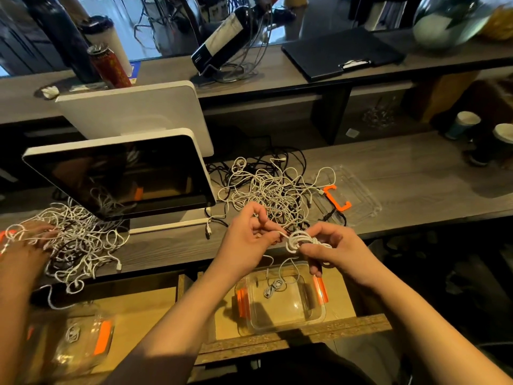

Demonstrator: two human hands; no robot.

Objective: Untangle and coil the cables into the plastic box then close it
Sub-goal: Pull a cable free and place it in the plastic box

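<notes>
My right hand (331,247) pinches a small coil of white cable (298,240) above the counter's front edge. My left hand (249,234) pinches the free strand of that cable just left of the coil. Behind them lies a tangled heap of white and black cables (273,188) on the wooden counter. A clear plastic box (280,298) with orange clips stands open on a lower shelf below my hands, with one small coiled cable (273,287) inside. Its clear lid (352,190) with an orange clip lies on the counter to the right of the heap.
Another person's hand (25,240) works on a second cable tangle (80,240) at the left, with another clear box (80,343) below. A white-framed screen (122,173) stands at centre left. Paper cups (463,125) sit at far right.
</notes>
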